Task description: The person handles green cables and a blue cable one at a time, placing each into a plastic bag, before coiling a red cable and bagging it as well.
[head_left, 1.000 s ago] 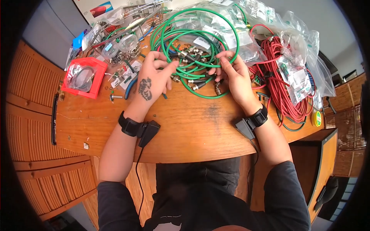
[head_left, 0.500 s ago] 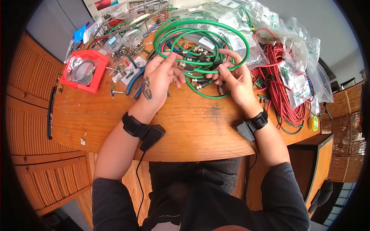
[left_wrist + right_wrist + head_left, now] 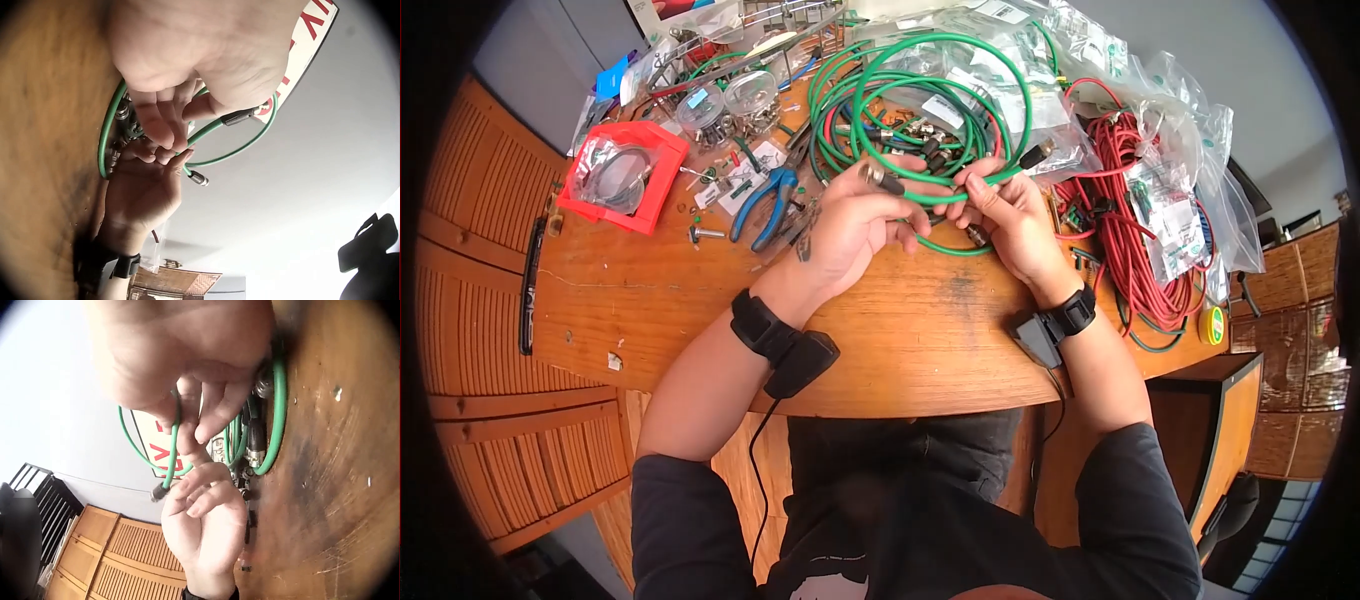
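A green cable (image 3: 945,36) with metal-tipped connectors stands looped above the bench. My right hand (image 3: 1015,225) pinches it between thumb and fingers where its two ends cross. One connector (image 3: 1040,152) sticks out beyond the right hand; the other, with a black sleeve (image 3: 240,117), points left past my left thumb. Close beside the crossing is my left hand (image 3: 850,225), fingers loosely bent and reaching toward the right fingertips. In the right wrist view the left fingers (image 3: 203,487) lie under the connector end (image 3: 159,492). More green cables with connectors are heaped behind.
Blue-handled pliers (image 3: 765,208) lie left of the left hand. A red bin (image 3: 662,195) and small clear tubs (image 3: 750,95) stand further left. To the right are a bundle of red cable (image 3: 1135,250), plastic bags (image 3: 1175,220) and a small yellow tub (image 3: 1212,325).
My left hand has let go of the loop's left side and moved right toward my right hand. The loop has narrowed, both its ends now cross at the right fingers, and the pliers have come into view.
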